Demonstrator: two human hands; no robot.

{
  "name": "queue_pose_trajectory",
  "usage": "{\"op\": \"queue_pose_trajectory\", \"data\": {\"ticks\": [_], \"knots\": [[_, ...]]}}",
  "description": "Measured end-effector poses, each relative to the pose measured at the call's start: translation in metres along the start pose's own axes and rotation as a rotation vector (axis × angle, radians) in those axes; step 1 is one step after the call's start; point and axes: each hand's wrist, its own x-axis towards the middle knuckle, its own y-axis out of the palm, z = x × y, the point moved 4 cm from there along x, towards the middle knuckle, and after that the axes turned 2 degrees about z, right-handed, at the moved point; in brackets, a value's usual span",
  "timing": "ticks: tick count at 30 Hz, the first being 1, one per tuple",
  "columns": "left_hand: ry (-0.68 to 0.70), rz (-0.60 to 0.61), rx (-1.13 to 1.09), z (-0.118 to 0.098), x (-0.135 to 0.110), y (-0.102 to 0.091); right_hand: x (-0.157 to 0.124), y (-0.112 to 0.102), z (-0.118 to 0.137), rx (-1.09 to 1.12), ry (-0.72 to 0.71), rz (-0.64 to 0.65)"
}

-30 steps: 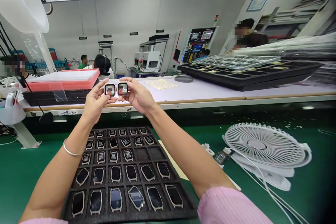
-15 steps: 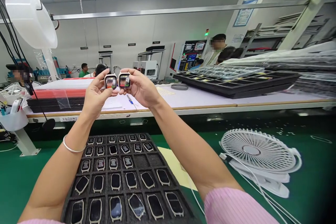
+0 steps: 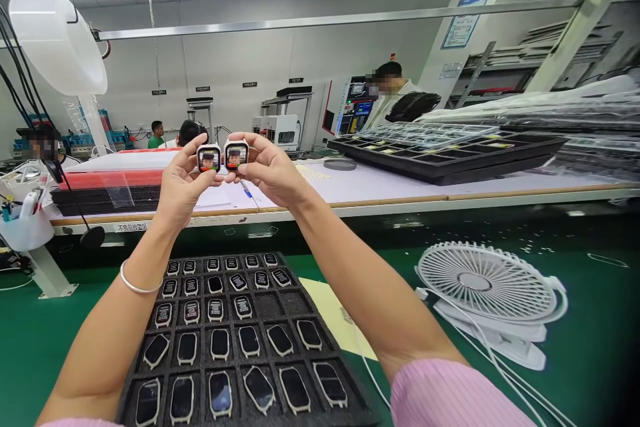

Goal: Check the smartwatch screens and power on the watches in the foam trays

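Side by side in front of me are two strapless smartwatches with lit screens facing me. My left hand [image 3: 186,180] pinches the left smartwatch [image 3: 208,159] by its edges. The right smartwatch [image 3: 236,156] is between the thumb and fingers of my right hand [image 3: 270,170], its thumb at the lower screen edge. Both screens show a small picture with colour at the bottom. Below my forearms lies a black foam tray [image 3: 260,305] of compartments, most holding a strapless smartwatch; two in the third row are vacant. Several watches in the far rows show white text; most nearer ones are dark.
A white fan [image 3: 475,283] with cables stands at right on the green mat [image 3: 390,260]. Yellow paper [image 3: 320,297] lies under the tray's right side. Beyond is a raised shelf [image 3: 380,193] with black trays [image 3: 440,163] and a pen [image 3: 246,189]. Co-workers are in the background.
My right thumb has slid down from the screen of the right watch to its lower edge. A co-worker in the background has shifted left and bent forward. Both watches stay held up.
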Motion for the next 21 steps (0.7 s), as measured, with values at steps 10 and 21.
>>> {"op": "queue_pose_trajectory", "data": {"ticks": [10, 21], "knots": [[-0.028, -0.031, 0.018, 0.018, -0.02, -0.003, -0.021, 0.002, -0.017, 0.012, 0.043, 0.028], [-0.46, -0.076, -0.015, 0.089, -0.132, -0.011, -0.126, 0.026, -0.119, 0.254, 0.352, -0.105]]}}
